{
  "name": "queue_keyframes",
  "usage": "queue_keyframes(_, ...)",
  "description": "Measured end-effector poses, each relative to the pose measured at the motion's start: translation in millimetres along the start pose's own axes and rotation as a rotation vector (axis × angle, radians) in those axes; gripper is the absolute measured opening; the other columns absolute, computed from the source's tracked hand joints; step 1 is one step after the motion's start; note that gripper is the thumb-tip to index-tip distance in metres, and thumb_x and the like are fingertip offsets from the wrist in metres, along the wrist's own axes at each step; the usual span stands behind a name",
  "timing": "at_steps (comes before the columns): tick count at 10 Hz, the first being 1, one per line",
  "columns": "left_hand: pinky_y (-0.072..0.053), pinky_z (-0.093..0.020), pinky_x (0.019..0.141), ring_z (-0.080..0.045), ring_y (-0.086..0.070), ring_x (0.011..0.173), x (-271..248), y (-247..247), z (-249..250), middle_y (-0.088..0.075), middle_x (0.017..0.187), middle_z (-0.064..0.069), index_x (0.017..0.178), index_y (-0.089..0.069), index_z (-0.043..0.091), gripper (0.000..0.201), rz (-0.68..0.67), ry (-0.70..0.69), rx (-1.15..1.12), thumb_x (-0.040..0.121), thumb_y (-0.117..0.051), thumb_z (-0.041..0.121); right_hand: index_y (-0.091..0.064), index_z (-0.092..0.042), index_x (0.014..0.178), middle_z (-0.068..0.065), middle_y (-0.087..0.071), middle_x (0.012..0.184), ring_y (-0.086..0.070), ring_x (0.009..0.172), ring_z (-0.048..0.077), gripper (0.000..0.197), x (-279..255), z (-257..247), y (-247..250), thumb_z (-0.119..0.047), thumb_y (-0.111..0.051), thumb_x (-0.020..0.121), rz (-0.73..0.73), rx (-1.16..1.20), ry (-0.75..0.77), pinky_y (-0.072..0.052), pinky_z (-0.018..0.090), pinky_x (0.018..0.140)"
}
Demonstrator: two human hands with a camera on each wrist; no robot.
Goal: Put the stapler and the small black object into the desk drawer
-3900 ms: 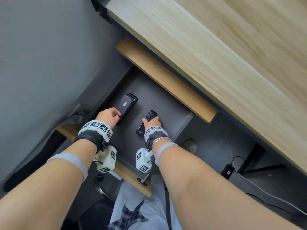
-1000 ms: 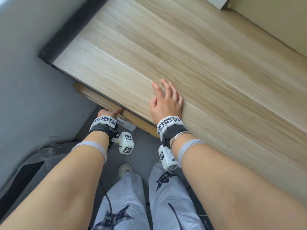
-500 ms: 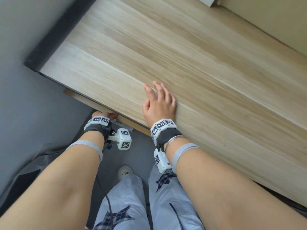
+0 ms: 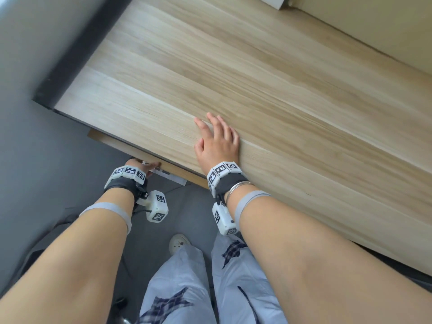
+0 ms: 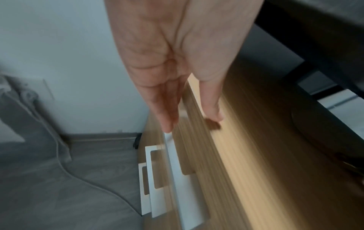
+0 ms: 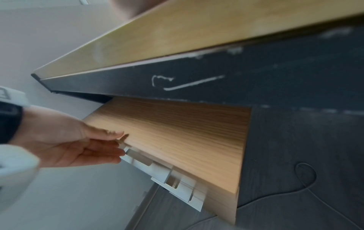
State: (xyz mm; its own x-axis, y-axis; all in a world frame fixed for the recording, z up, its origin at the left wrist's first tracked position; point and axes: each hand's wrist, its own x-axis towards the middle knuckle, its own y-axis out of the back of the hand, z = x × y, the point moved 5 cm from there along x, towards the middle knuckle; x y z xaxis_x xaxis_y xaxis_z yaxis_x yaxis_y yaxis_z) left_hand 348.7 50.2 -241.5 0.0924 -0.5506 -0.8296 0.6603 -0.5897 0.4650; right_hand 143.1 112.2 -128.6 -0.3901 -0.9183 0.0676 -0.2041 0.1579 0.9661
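Note:
The wooden drawer front (image 4: 112, 142) sits pushed in under the desk top (image 4: 257, 78), and its inside is hidden. Neither the stapler nor the small black object shows in any view. My left hand (image 4: 145, 167) reaches to the drawer front (image 5: 256, 155) with straight fingers. Its thumb lies on the wood and its fingers touch the white handle (image 5: 177, 179). In the right wrist view the same left hand (image 6: 118, 144) is at the handle (image 6: 163, 174). My right hand (image 4: 210, 129) lies flat, palm down, on the desk top near its front edge and holds nothing.
A grey wall (image 4: 35, 160) stands close on the left of the desk. A cable (image 5: 65, 168) trails over the grey floor below. My legs in light trousers (image 4: 177, 288) and a white shoe (image 4: 178, 242) are under the desk edge.
About four seconds ago the drawer stood open with the stapler and the black object inside, a hand at each. Now it is pushed in. Over the last second both hands stayed put.

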Motion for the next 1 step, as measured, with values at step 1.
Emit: queue_keyframes(1,-0.057,-0.033,0.067,-0.021,-0.054,0.059,-19.9,5.3,5.4,-0.057,0.044,0.001,0.072,-0.06,0.004,0.025,-0.033,-0.035,-0.02,0.081,-0.069,0.026,-0.059,-0.037,0.123,-0.004,-0.058,0.137,-0.053,0.128,0.019,0.054,2.9,-0.9,7.4,-0.029,-0.036,0.076,0.01,0.038,-0.005,-0.038,0.04,0.104)
